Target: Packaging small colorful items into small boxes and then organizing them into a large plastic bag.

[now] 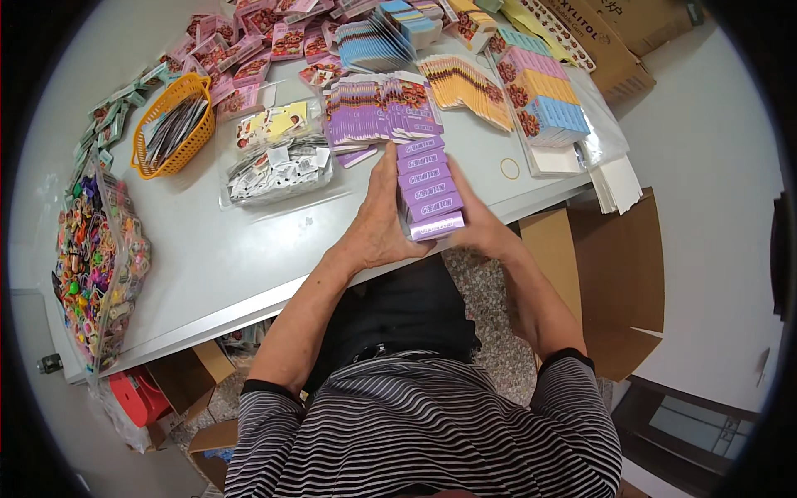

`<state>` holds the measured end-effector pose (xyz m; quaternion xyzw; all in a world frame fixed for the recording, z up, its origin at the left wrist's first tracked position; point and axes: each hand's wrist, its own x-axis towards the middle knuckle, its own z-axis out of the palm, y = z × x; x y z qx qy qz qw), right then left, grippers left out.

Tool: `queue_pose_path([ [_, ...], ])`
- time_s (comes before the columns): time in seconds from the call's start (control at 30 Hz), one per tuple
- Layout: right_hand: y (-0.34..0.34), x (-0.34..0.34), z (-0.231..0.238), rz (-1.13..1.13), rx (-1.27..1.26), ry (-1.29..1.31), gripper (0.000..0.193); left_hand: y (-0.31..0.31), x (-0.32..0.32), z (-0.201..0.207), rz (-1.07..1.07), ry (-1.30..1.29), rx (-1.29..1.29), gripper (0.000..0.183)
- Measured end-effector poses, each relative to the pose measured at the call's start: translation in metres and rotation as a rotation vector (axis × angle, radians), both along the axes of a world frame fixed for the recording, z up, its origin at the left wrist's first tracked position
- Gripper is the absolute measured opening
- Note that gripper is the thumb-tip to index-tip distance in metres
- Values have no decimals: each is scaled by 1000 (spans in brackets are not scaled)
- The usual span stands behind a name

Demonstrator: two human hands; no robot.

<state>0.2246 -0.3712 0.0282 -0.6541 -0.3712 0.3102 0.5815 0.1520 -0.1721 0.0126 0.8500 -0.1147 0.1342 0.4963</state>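
Purple packets [428,189], a short stack of flat boxes, sit pressed between both palms at the table's [216,257] near edge. The left hand [378,224] flattens against one side, the right hand [480,224] against the other, fingers closed on the stack. Squaring it well probably calls for even pressure from both sides. Just beyond the fingertips lies the larger fanned purple pile [378,112].
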Motion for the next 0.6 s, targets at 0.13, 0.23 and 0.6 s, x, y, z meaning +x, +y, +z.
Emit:
queue_pose_path([
  [0.13, 11, 10, -5, -352, 304, 243, 120, -2, -4, 7, -13, 36, -24, 146],
  [0.23, 22, 10, -26, -261, 233, 318, 95, 2, 0, 8, 5, 40, -9, 147],
  [0.6, 7, 1, 14, -281, 292, 325, 107, -5, -4, 12, -70, 119, -98, 145],
])
